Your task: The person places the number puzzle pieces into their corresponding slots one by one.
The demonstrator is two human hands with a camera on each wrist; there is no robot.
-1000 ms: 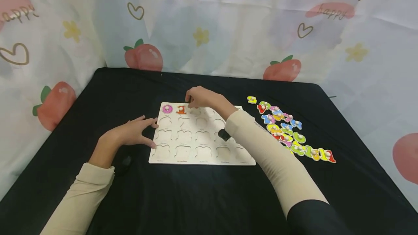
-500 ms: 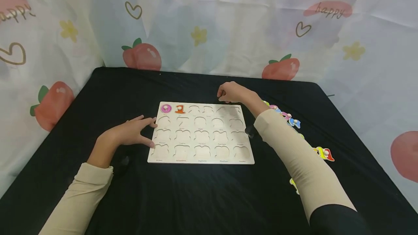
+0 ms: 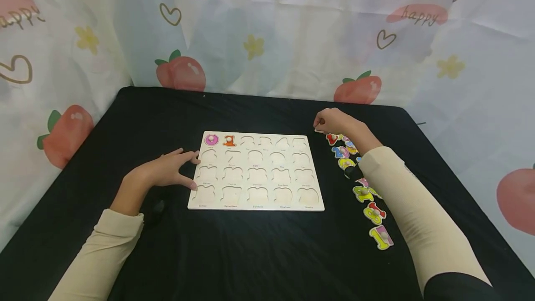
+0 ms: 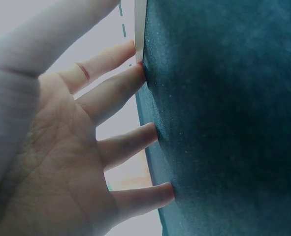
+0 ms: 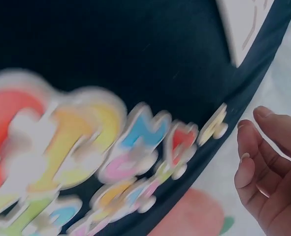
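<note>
A white number puzzle board [image 3: 267, 166] lies on the black cloth, with a purple 0 piece [image 3: 212, 140] and an orange 1 piece [image 3: 229, 140] seated in its top row. At the board's left edge rests my left hand [image 3: 165, 171], fingers spread, fingertips touching the edge in the left wrist view. My right hand [image 3: 334, 121] hovers by the far end of the loose pieces. Its fingers are loosely bent with nothing between them. Nearest to it is a small yellow piece [image 5: 213, 125] with a knob, mostly hidden behind the hand in the head view.
Several knobbed number pieces [image 3: 362, 193] run down the right side of the board, some overlapping and partly under the right sleeve [image 3: 409, 199]. A pink-and-yellow piece [image 3: 381, 237] lies nearest the front. A fruit-patterned curtain [image 3: 267, 27] stands behind the cloth [image 3: 251, 254].
My right hand has moved from the board's top row across to the right, to the far end of the loose pieces. The left hand has stayed at the board's left edge.
</note>
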